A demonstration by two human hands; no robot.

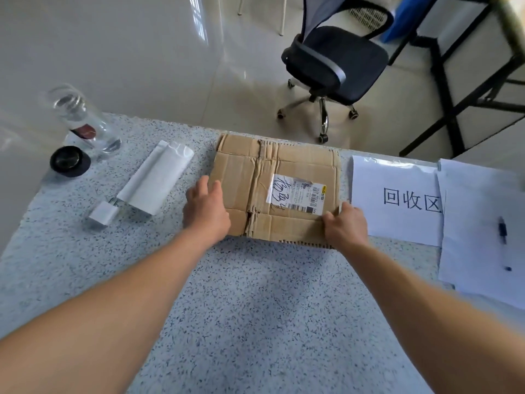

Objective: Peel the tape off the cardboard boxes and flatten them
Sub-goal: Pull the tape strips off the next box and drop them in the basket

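A flattened brown cardboard box (287,166) lies on the speckled table (255,308) near its far edge. A white shipping label (295,197) with handwriting is stuck on its top, and a strip of tape runs across the middle. My left hand (206,211) rests on the box's left edge, its fingers bent over the edge. My right hand (345,226) grips the box's near right corner, with the thumb on top by the label.
A white paper sign (397,197) with large characters lies right of the box, then more sheets with a pen (503,240). On the left are a white packet (156,180), a small white block (102,216), a glass jar (82,120) and its black lid (69,161). An office chair (335,66) stands beyond the table.
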